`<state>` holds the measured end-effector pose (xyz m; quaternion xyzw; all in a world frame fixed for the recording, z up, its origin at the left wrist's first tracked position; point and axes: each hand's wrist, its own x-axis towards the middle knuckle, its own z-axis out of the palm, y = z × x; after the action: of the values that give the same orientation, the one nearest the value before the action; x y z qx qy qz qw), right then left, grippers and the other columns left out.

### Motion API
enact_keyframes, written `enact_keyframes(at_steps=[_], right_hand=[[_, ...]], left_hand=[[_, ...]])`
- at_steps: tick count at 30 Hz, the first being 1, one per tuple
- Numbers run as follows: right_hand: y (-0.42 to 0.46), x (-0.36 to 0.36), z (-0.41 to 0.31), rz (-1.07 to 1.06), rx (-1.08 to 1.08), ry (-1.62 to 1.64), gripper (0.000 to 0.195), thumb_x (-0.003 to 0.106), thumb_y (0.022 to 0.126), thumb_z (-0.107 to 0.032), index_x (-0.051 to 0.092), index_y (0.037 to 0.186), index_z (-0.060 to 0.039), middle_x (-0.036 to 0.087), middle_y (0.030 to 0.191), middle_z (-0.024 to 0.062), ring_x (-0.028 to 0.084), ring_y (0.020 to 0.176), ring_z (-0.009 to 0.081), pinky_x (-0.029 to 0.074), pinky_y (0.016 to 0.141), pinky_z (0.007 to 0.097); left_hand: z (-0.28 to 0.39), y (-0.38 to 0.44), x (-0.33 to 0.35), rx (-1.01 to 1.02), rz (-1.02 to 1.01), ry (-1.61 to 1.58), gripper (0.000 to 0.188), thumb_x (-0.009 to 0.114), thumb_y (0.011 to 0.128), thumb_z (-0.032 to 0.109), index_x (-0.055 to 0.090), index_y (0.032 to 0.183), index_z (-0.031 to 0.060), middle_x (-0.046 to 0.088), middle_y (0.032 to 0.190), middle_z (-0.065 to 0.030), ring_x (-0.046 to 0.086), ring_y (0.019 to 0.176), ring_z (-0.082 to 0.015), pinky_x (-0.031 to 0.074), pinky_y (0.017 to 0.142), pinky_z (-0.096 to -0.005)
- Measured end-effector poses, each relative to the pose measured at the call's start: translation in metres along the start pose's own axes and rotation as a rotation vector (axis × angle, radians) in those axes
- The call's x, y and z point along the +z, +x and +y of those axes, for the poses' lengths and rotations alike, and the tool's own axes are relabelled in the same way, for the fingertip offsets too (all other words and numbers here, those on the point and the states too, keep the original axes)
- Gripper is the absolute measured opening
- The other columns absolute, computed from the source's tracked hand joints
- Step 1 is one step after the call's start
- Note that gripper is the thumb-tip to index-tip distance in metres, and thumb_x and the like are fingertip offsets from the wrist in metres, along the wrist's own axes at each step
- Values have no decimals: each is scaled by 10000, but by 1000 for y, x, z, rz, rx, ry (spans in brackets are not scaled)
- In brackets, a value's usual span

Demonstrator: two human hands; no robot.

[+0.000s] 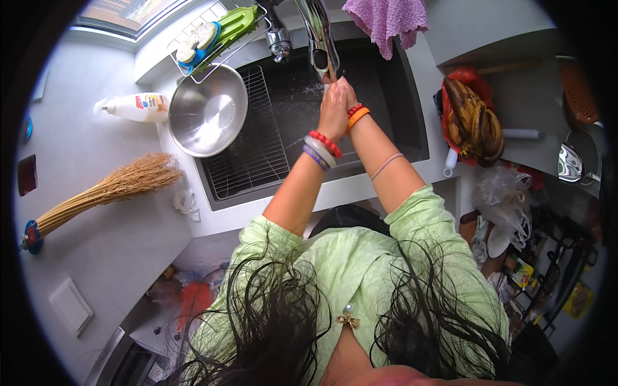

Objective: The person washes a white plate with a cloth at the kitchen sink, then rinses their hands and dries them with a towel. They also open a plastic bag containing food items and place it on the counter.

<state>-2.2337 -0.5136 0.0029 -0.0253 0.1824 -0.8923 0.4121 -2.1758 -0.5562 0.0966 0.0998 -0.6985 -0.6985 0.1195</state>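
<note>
Under the spout of a chrome faucet [321, 46], my left hand [332, 108] and my right hand [349, 92] press together, and their skin looks wet. My left hand covers part of the right one, so the palms and some fingers are hidden. No object shows between them. Below them lies a dark kitchen sink [405, 111] with splashed water on its bottom. Red beads, a pale bangle and a purple band circle my left wrist. Red beads and an orange band are on my right wrist.
A stainless steel bowl [207, 113] rests tilted over a wire rack [260, 144] at the sink's left. Above it hangs a wire basket [208, 76] with scrubbers. A pump bottle [140, 107] and a straw whisk broom [116, 188] lie left; overripe bananas [475, 123] are right; a purple cloth [388, 21] hangs behind.
</note>
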Motion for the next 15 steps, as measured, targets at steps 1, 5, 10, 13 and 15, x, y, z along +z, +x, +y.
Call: enact_keyframes(at_steps=[1, 5, 10, 13, 15], right_hand=[[2, 3, -4, -83, 52, 54, 436, 379, 906, -498, 558, 887, -101, 524, 642, 12, 516, 552, 158, 451, 544, 313], [-16, 124, 32, 585, -91, -352, 328, 396, 941, -275, 513, 1099, -12, 568, 1005, 77, 522, 982, 151, 412, 871, 307], [1, 48, 4, 645, -565, -36, 429, 399, 913, -262, 375, 1269, -25, 531, 1092, 109, 515, 997, 212, 402, 899, 333], [-10, 64, 0, 511, -330, 213, 473, 515, 867, -217, 360, 1226, 49, 512, 1092, 138, 509, 1001, 229, 387, 928, 339], [-13, 85, 18, 701, -428, -302, 385, 515, 865, -133, 419, 1182, 64, 487, 1198, 196, 527, 1060, 237, 421, 912, 323]], left_hand=[[-13, 1, 3, 80, 58, 3, 357, 346, 942, 305, 514, 950, -11, 552, 857, -161, 517, 803, -320, 416, 763, -380], [-94, 42, -55, -98, -13, 129, 304, 363, 933, 239, 524, 899, -16, 575, 821, -134, 536, 724, -279, 440, 686, -364], [8, -7, -15, -634, 7, -604, 179, 455, 882, 108, 542, 1008, 15, 602, 938, -84, 579, 830, -180, 479, 733, -301], [-19, 1, -20, -571, -66, -650, 210, 485, 848, 56, 523, 1047, -1, 600, 926, -86, 600, 814, -199, 499, 726, -303], [-59, 28, -26, -393, 3, -69, 114, 562, 821, 99, 545, 890, 10, 610, 809, -63, 577, 704, -135, 467, 593, -298]])
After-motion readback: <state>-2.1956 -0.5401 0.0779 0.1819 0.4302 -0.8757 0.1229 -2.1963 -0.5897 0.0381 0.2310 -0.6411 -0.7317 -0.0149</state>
